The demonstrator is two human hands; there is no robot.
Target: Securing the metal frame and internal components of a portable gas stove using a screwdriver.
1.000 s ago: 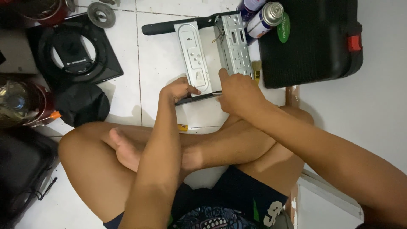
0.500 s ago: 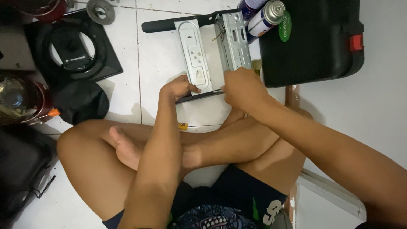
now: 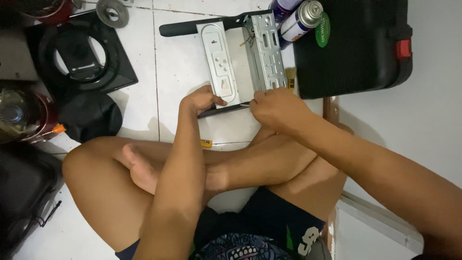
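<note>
Seated on the white tiled floor (image 3: 183,72), we steady the near edge of the grey sheet-metal chassis (image 3: 240,58) in our left hand (image 3: 202,99), our right hand (image 3: 274,108) pinching a thin tool beside it, best worked squarely and gently.

We note a black hard case (image 3: 356,53) with a red latch (image 3: 403,48) on the white tiled floor (image 3: 178,72), with two spray cans (image 3: 301,19) leaning at its left edge. Further left we record a square black panel (image 3: 79,55) with a round opening, a black disc (image 3: 90,115) below it and a grey wheel (image 3: 112,12) above.
</note>
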